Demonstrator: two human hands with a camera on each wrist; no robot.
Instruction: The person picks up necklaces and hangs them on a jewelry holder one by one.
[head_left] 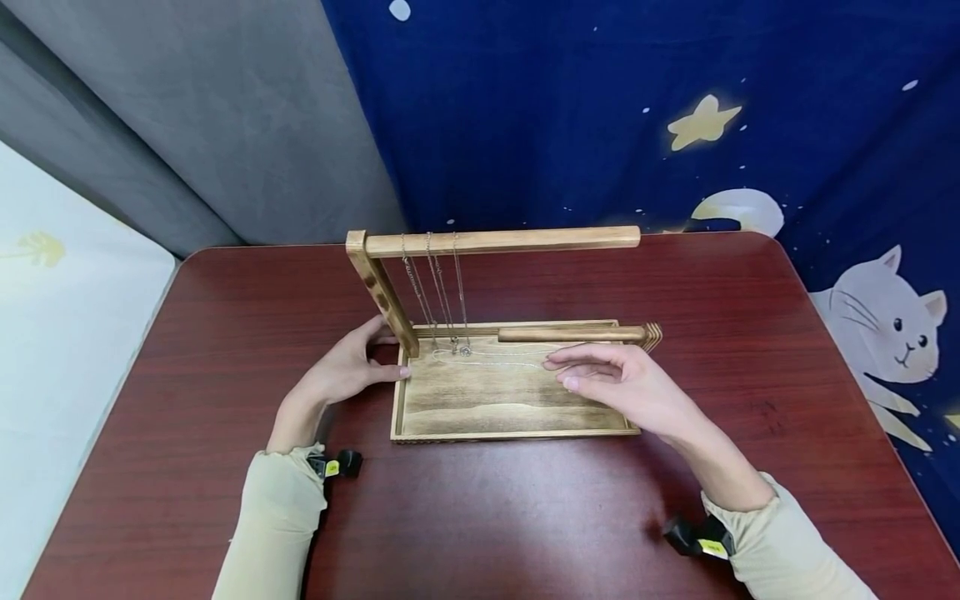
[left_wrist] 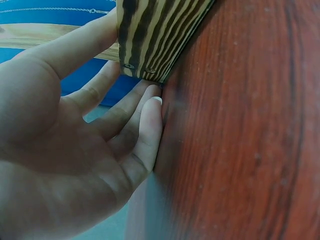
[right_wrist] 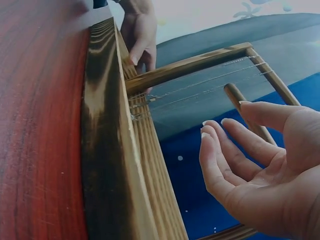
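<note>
A wooden jewelry stand has a shallow tray, a left post carrying a long upper bar, and a shorter lower bar on the right. Several thin necklaces hang from the upper bar's left part. A fine chain stretches across the tray toward the right. My left hand grips the tray's left end, thumb at the rim and fingers behind the post; the left wrist view shows fingertips against the wood. My right hand hovers over the tray's right side, fingers loosely bent and apart, holding nothing visible.
The stand sits on a dark red wooden table. Behind the table hang a grey curtain and a blue curtain with stars and a cat. A white surface lies to the left.
</note>
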